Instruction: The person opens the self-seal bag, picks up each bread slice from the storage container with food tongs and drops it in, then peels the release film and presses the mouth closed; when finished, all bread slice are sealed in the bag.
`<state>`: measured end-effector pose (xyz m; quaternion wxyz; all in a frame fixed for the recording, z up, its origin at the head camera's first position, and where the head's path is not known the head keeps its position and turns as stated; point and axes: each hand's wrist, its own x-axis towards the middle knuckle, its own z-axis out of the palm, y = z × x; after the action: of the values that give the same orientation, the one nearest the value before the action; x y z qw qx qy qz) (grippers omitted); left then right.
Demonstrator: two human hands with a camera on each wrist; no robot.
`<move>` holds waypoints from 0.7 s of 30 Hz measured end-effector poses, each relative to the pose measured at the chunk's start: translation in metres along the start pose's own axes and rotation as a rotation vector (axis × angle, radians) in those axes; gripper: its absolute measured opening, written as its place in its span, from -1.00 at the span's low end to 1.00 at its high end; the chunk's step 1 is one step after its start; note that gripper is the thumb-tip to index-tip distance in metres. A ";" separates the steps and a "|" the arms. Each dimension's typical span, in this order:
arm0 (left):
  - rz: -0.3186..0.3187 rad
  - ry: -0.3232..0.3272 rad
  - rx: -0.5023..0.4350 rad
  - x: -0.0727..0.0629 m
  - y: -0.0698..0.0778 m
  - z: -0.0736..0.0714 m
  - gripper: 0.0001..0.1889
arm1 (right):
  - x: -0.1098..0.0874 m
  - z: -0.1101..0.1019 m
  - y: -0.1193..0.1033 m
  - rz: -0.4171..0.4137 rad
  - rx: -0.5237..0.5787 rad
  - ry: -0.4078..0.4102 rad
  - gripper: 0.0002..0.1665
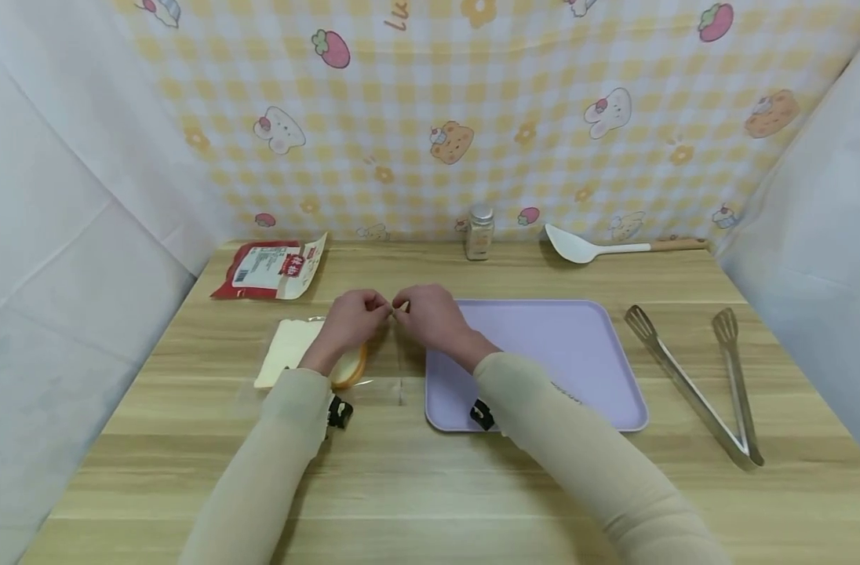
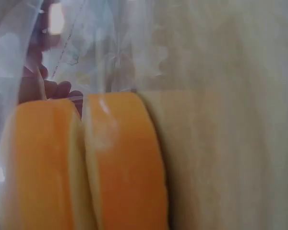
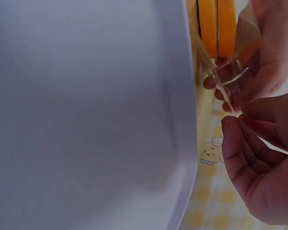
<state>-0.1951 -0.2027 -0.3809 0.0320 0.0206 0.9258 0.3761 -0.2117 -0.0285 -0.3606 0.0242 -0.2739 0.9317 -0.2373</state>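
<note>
Two thick slices of bread (image 1: 289, 345) with orange-brown crusts lie in a clear plastic bag (image 1: 384, 391) on the left part of the table. In the left wrist view the crusts (image 2: 129, 158) stand side by side behind the film. My left hand (image 1: 348, 322) reaches over the bread and pinches the far end of the bag. Thumb and finger of my right hand (image 1: 433, 314) pinch at the same end, fingertips meeting the left ones. The right wrist view shows the film (image 3: 223, 93) drawn to a narrow point between both hands.
A lilac tray (image 1: 543, 329) lies under my right forearm. Metal tongs (image 1: 694, 392) rest farther right. Along the back are a red-and-white food packet (image 1: 267, 269), a shaker jar (image 1: 480, 234) and a white turner (image 1: 578, 247) with a wooden handle. Fabric hangs behind and beside the table.
</note>
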 end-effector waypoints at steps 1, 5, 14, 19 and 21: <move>0.003 0.006 -0.003 0.000 0.000 0.000 -0.76 | 0.002 0.002 -0.001 0.014 -0.007 0.013 -0.74; 0.008 0.006 -0.020 -0.001 0.001 -0.001 -0.75 | 0.005 0.007 -0.002 0.084 -0.029 0.048 -0.73; -0.016 -0.037 -0.095 -0.005 0.000 -0.008 -0.73 | 0.006 0.010 0.006 0.097 0.177 0.053 -0.82; -0.027 -0.064 -0.149 -0.006 -0.001 -0.010 -0.72 | 0.007 0.008 0.009 0.132 0.350 0.023 -0.80; -0.029 -0.075 -0.169 -0.006 -0.002 -0.010 -0.71 | 0.007 0.007 0.009 0.145 0.399 -0.001 -0.79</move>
<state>-0.1902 -0.2114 -0.3744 0.0737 0.0183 0.8892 0.4512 -0.2212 -0.0285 -0.3708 0.0952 -0.1958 0.8836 -0.4146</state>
